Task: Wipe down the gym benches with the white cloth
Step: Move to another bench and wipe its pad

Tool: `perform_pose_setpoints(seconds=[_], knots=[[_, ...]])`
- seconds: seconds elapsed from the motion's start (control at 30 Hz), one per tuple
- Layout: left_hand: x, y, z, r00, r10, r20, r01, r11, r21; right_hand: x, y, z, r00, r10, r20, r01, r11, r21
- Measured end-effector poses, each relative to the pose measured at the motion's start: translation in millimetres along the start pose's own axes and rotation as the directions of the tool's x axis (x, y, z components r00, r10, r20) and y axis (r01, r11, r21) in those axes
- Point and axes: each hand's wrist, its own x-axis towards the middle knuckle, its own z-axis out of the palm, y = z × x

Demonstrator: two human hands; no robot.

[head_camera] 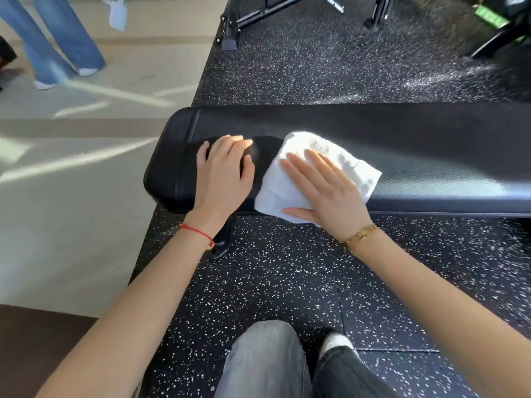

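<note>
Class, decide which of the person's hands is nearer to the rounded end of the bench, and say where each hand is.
Left. The left hand rests on the bench beside its rounded end; the right hand lies flat on the cloth, farther along.

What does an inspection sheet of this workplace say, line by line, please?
Surface: black padded bench, long, with sunlight falling on part of its top.
Job's things: white cloth, folded, lying flat on the bench near its left end, one edge hanging over the near side.
Clutter: nothing seen on the bench.
Grips: right hand flat on the cloth with straight fingers; left hand resting bare on the bench, beside the cloth, fingers loosely bent.
Cables: nothing seen.
Surroundings: speckled black rubber floor under the bench; pale floor to the left; black equipment frame behind; another person's legs in blue trousers at the far left.
</note>
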Motion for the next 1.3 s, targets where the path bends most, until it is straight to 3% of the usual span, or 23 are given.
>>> perform_pose_setpoints(seconds=[0.07, 0.2, 0.3, 0.4, 0.5, 0.87, 1.07, 1.2, 1.3], knots=[[3.8, 3.2, 0.3, 1.000, 0.001, 0.006, -0.001, 1.000, -0.024, -27.6, 25.3, -5.2, 1.000, 0.014, -0.005, -0.014, 1.000, 0.004], [4.9, 12.3, 7.0, 0.999, 0.019, 0.033, -0.018, 1.000, -0.014, -78.6, 74.8, -22.5, 0.975, 0.216, -0.049, -0.217, 0.976, 0.001], [4.6, 14.1, 9.3, 1.000, 0.012, 0.016, -0.012, 1.000, -0.008, -61.2, 64.7, -26.2, 0.971, 0.239, 0.017, -0.239, 0.971, 0.025], [4.0, 14.7, 9.4, 1.000, 0.002, -0.002, -0.002, 1.000, -0.024, -20.3, 26.1, -12.6, 0.987, 0.124, 0.100, -0.130, 0.990, 0.059], [3.9, 13.4, 9.2, 1.000, 0.009, -0.005, -0.009, 0.999, -0.035, -1.5, 11.9, -4.6, 0.998, 0.041, 0.049, -0.041, 0.999, -0.008], [5.2, 14.6, 9.0, 1.000, -0.010, -0.019, 0.010, 1.000, -0.018, -21.1, 31.2, -3.2, 1.000, 0.008, -0.012, -0.008, 1.000, 0.024], [3.3, 28.0, 7.7, 0.999, -0.031, 0.008, 0.031, 0.999, 0.042, -93.3, 107.8, -21.5, 0.984, 0.170, -0.051, -0.172, 0.985, -0.023], [6.7, 65.0, 15.8, 1.000, -0.015, -0.011, 0.016, 1.000, 0.027, -70.3, 90.0, -14.6, 0.989, 0.151, 0.000, -0.151, 0.988, 0.019], [13.9, 91.7, 26.0, 0.999, -0.034, -0.037, 0.034, 0.999, -0.002, -46.3, 68.5, -8.1, 0.998, 0.032, -0.047, -0.031, 0.999, 0.032]])
